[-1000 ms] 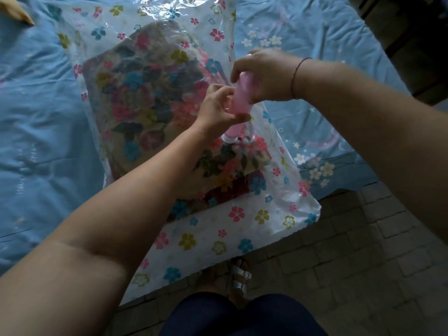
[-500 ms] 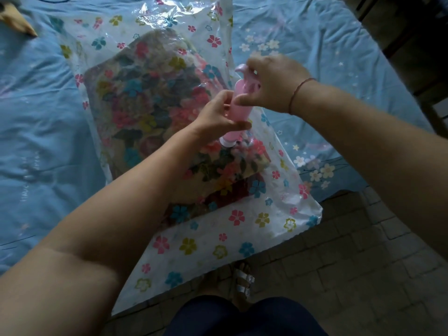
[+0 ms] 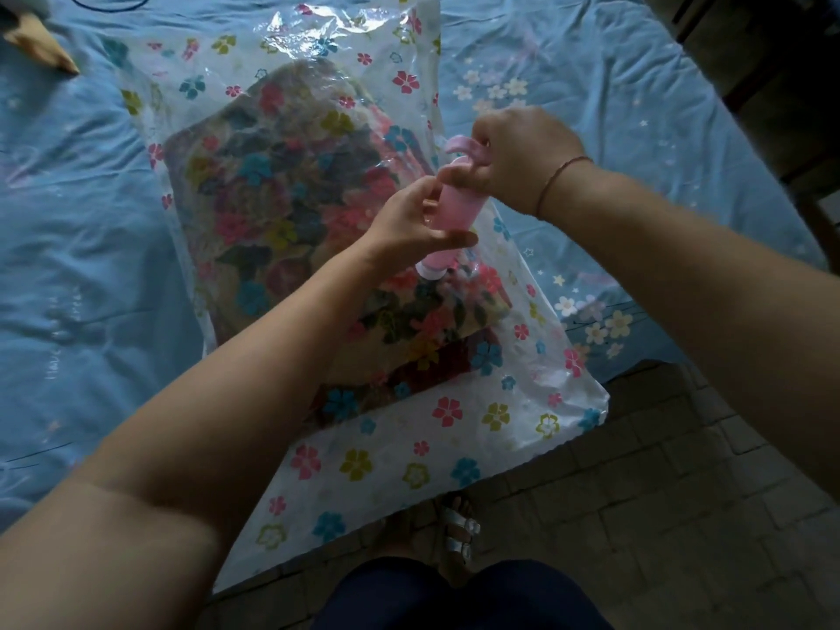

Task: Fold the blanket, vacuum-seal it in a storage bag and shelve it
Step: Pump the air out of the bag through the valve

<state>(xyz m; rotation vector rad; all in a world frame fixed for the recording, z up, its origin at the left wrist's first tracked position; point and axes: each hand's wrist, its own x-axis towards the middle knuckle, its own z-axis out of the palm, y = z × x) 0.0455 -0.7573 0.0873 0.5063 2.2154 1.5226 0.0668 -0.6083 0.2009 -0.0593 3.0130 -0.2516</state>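
Blue bed point(image 3: 82, 275) sheet with small flowers fills the view, and a paved floor point(image 3: 682, 493) shows below its edge. On the bed lies the bag point(image 3: 409, 447), clear plastic printed with flowers, its near corner hanging over the edge. The folded blanket point(image 3: 282, 211) is already inside it.

A pink pump point(image 3: 454, 206) stands tilted on the bag, its white foot point(image 3: 429, 271) set on what is probably the valve, which is hidden. The left hand point(image 3: 409, 225) holds the barrel, fingers curled round it. The right hand point(image 3: 513, 156) is on top, fingers closed round the handle point(image 3: 463, 147).

Judging by this, the step in hand is drawing the air out. The plastic looks loose and wrinkled at the far end, so much air seems left. The next move calls for a straight stroke of the handle while the left hand keeps the foot pressed square on the valve; a tilt could break the seal. Shelving is not yet near.

No brand or label shows on pump or bag. Faint lettering point(image 3: 59, 356) on the sheet at left is too blurred to read.
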